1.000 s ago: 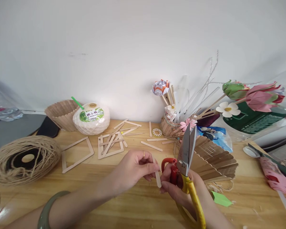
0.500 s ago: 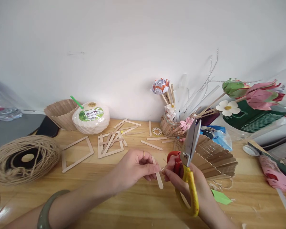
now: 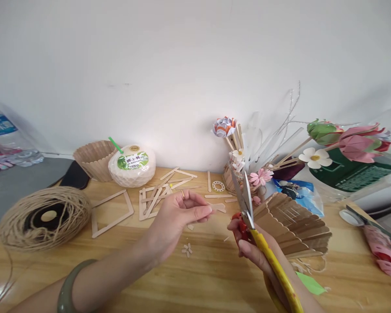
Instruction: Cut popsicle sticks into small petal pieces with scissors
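Left hand (image 3: 179, 213) pinches a short pale wooden craft stick (image 3: 219, 207); right hand (image 3: 252, 252) grips red-and-yellow-handled steel scissors (image 3: 247, 208).
Blades slightly parted, just right of the stick tip; bare wooden tabletop (image 3: 208, 269) below.

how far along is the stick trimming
Partly done, it seems. Small offcuts lie on the table, and a finished-looking stick fan sits at right. In hand: the left hand pinches a short stick piece, and the right hand grips the scissors, blades slightly apart. Left: loose sticks and open frames lie unassembled.
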A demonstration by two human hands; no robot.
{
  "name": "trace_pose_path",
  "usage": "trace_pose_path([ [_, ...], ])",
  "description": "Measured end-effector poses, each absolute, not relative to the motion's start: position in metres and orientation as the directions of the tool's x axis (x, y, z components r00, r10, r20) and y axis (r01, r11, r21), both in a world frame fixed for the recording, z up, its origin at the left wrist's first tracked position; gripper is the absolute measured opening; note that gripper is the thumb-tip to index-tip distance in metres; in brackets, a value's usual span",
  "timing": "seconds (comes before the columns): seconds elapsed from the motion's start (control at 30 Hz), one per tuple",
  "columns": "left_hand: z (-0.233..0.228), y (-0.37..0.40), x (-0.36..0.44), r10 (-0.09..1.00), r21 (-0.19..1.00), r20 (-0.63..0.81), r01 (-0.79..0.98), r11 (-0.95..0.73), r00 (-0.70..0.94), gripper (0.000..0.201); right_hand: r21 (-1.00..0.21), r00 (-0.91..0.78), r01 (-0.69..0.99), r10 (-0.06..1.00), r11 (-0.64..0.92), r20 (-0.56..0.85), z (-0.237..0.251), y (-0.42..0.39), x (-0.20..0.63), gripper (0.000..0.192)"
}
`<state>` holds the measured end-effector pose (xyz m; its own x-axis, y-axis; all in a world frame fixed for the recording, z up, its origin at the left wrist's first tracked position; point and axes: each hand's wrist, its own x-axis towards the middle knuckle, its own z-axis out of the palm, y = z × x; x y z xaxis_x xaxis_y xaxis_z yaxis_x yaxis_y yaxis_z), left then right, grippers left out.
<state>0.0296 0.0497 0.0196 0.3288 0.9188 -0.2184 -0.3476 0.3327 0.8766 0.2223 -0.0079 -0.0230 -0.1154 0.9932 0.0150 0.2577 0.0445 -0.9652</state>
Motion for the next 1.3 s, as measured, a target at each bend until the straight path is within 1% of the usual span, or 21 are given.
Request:
trace_pose_path([
  [0.1,0.019,0.049,0.03,0.944,0.881,-0.186,-0.379,0.283,0.273,0.015,-0.906,-0.161,0.415,0.987,0.079,0.012,-0.014,-0.008,0.218,0.031],
  [0.2,0.017,0.047,0.031,0.96,0.895,-0.158,-0.377,0.238,0.231,0.014,-0.789,-0.2,0.604,0.98,0.114,-0.012,-0.003,-0.01,0.209,0.025],
  [0.33,0.015,0.043,0.034,0.951,0.903,-0.125,-0.364,0.227,0.284,0.004,-0.64,-0.163,0.763,0.985,0.093,-0.051,0.001,-0.01,0.202,0.024],
  [0.47,0.014,0.043,0.035,0.933,0.915,-0.109,-0.333,0.229,0.344,0.004,-0.554,-0.104,0.829,0.994,0.073,-0.025,-0.003,-0.009,0.204,0.027],
  [0.57,0.012,0.044,0.034,0.931,0.934,-0.093,-0.292,0.204,0.354,0.005,-0.539,-0.115,0.838,0.993,0.09,-0.013,-0.003,-0.01,0.205,0.027],
  [0.73,0.009,0.046,0.033,0.936,0.962,-0.017,-0.248,0.111,0.351,0.005,-0.523,-0.122,0.848,0.992,0.087,-0.033,0.0,-0.01,0.205,0.028],
  [0.83,0.01,0.046,0.032,0.94,0.981,-0.019,-0.175,0.083,0.34,0.006,-0.564,-0.151,0.82,0.987,0.094,-0.055,0.004,-0.01,0.206,0.025],
  [0.9,0.011,0.045,0.031,0.942,0.987,-0.04,-0.134,0.09,0.334,0.007,-0.639,-0.201,0.763,0.976,0.101,-0.085,0.008,-0.011,0.207,0.024],
  [0.97,0.013,0.044,0.031,0.943,0.987,-0.05,-0.131,0.098,0.329,0.007,-0.727,-0.256,0.678,0.962,0.107,-0.097,0.011,-0.011,0.21,0.027],
  [1.03,0.014,0.044,0.031,0.94,0.979,-0.05,-0.171,0.113,0.339,0.007,-0.802,-0.294,0.589,0.951,0.1,-0.097,0.011,-0.012,0.214,0.033],
  [1.1,0.015,0.043,0.032,0.937,0.962,-0.056,-0.233,0.144,0.346,0.009,-0.855,-0.297,0.517,0.946,0.045,-0.13,0.005,-0.012,0.219,0.04],
  [1.2,0.016,0.044,0.032,0.966,0.935,-0.06,-0.325,0.142,0.25,0.011,-0.903,-0.271,0.426,0.946,-0.049,-0.179,-0.008,-0.009,0.226,0.051],
  [1.27,0.017,0.045,0.032,0.982,0.93,-0.06,-0.348,0.12,0.178,0.011,-0.924,-0.303,0.379,0.938,-0.042,-0.167,-0.012,-0.007,0.227,0.06],
  [1.3,0.017,0.045,0.031,0.983,0.929,-0.063,-0.349,0.12,0.172,0.012,-0.927,-0.32,0.375,0.934,-0.03,-0.159,-0.012,-0.006,0.226,0.06],
])
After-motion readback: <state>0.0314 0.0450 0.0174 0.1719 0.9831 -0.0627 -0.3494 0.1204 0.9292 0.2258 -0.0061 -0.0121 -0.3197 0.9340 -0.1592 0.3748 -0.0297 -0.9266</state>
